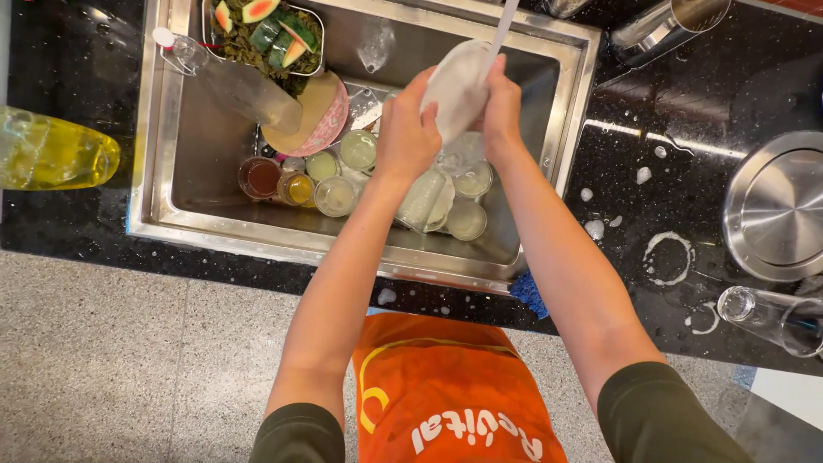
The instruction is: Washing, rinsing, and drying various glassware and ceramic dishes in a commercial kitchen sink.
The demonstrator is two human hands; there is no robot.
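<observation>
Both my hands are over the steel sink, under a thin stream of water. My left hand and my right hand grip a white, soapy rounded dish between them, held tilted under the stream. Below it in the basin lie several drinking glasses, some with amber or yellow liquid, and a foamy glass. I cannot tell whether a cloth is wrapped over the dish.
A metal tray of watermelon rinds and a clear bottle sit at the sink's back left over a pinkish plate. A yellow bottle lies left. On the wet black counter: a steel lid, a glass, a steel container, a blue cloth.
</observation>
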